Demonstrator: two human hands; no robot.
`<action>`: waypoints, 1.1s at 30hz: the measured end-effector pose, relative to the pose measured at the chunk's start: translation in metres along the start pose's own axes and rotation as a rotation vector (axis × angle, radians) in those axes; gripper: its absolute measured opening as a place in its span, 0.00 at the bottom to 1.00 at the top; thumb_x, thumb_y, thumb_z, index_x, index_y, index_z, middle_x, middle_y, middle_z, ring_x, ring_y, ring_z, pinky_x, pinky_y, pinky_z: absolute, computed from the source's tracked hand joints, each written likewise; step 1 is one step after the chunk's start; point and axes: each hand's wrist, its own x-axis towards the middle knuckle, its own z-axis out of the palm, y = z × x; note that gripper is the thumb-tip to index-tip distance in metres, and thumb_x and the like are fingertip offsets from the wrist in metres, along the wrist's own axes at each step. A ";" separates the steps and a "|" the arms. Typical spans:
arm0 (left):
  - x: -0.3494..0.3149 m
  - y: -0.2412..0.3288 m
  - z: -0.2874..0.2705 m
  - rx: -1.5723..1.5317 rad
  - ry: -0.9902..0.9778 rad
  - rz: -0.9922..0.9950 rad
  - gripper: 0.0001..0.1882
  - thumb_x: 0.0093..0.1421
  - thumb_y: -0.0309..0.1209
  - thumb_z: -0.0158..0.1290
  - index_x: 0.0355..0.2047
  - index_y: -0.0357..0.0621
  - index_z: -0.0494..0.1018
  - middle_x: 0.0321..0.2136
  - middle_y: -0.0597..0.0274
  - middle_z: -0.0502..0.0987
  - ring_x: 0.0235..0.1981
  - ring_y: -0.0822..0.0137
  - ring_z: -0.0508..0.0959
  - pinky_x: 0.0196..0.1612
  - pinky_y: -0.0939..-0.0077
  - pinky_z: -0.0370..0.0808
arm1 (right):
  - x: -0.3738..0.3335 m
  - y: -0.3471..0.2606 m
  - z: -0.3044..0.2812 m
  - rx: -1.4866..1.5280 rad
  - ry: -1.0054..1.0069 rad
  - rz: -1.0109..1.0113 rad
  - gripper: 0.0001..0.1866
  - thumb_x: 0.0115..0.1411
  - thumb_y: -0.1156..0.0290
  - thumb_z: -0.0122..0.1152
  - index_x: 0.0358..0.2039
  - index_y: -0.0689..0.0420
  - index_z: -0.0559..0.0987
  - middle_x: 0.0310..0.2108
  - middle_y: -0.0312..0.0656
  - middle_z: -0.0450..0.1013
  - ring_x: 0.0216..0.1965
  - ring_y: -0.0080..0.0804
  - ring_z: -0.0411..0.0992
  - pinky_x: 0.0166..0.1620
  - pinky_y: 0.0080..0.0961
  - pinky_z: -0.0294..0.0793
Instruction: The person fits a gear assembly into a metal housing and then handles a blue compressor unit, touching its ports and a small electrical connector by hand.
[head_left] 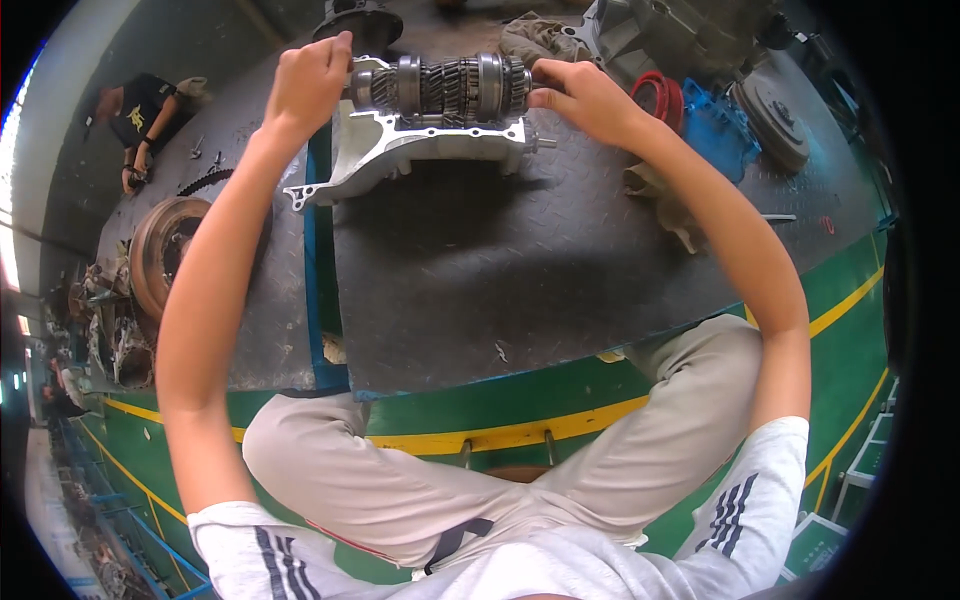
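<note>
The gear shaft point(440, 88) sits at the far side of the desk point(450, 300), level over the pale metal housing point(430, 150), whose near wall hides its underside, so I cannot tell how much of its weight rests there. Both hands are closed on it, one at each end: the left hand point(312, 85) wraps the left end, its fingertips mostly out of sight, and the right hand point(585, 100) pinches the right end between thumb and fingers. Holding it this way probably keeps a heavy, toothed part balanced and leaves the fingers clear of the gears along its middle. The housing lies with its flat bolt-holed rim upward, likely so that its inside can be reached from above; its flared left end reaches over the blue strip point(322, 240) between the desk's plates. The red ring point(657, 100), blue casting point(718, 125) and grey disc point(772, 125) stand grouped to the right, apart from the housing, which presumably leaves the arms room.
</note>
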 end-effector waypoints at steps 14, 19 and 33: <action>0.015 -0.060 0.084 0.083 0.055 -0.013 0.24 0.78 0.44 0.44 0.39 0.38 0.82 0.43 0.39 0.79 0.46 0.34 0.80 0.51 0.45 0.76 | 0.026 0.048 0.049 0.245 -0.009 0.147 0.17 0.75 0.60 0.63 0.50 0.61 0.76 0.24 0.35 0.71 0.28 0.19 0.64 0.33 0.26 0.65; 0.008 -0.049 0.086 0.136 -0.016 -0.210 0.24 0.79 0.45 0.42 0.47 0.39 0.81 0.50 0.35 0.78 0.51 0.30 0.79 0.56 0.43 0.76 | 0.031 0.060 0.042 0.365 -0.067 0.132 0.16 0.75 0.60 0.63 0.53 0.58 0.74 0.23 0.30 0.67 0.24 0.15 0.60 0.29 0.22 0.60; -0.008 -0.050 0.091 0.180 -0.031 -0.155 0.20 0.78 0.41 0.44 0.49 0.37 0.78 0.50 0.36 0.76 0.48 0.32 0.79 0.55 0.44 0.76 | 0.020 0.061 0.040 0.309 -0.189 0.192 0.25 0.76 0.46 0.58 0.51 0.58 0.74 0.24 0.42 0.75 0.25 0.29 0.73 0.31 0.32 0.72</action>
